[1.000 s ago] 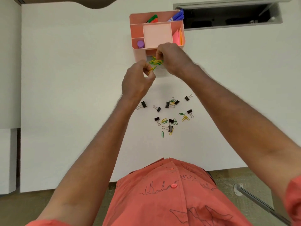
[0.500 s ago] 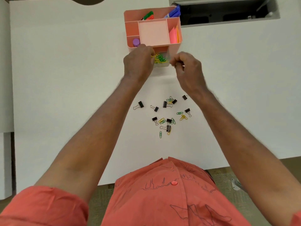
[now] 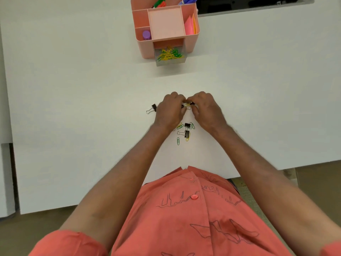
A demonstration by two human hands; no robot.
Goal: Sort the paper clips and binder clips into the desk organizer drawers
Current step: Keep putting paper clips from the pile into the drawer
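Note:
A pink desk organizer (image 3: 144,47) stands at the far middle of the white desk. Its clear drawer (image 3: 170,60) is pulled out and holds a heap of yellow and green paper clips (image 3: 168,54). Nearer me lies a scatter of black binder clips (image 3: 187,133) and green and yellow paper clips (image 3: 178,140). One binder clip (image 3: 153,108) lies apart at the left. My left hand (image 3: 170,109) and my right hand (image 3: 207,109) meet over the far side of the scatter. Their fingertips pinch at a yellow paper clip (image 3: 187,104) between small black clips; which hand grips it is hidden.
The organizer's top compartments hold markers (image 3: 159,2), pink and orange sticky notes (image 3: 191,24) and a purple cap (image 3: 146,35). A dark cable slot (image 3: 249,4) opens in the desk at the back right. The desk's near edge runs just in front of my red shirt.
Both hands have drawn back from the open drawer toward me and come down onto the scatter of clips. The view has tilted, so the organizer sits higher in the frame.

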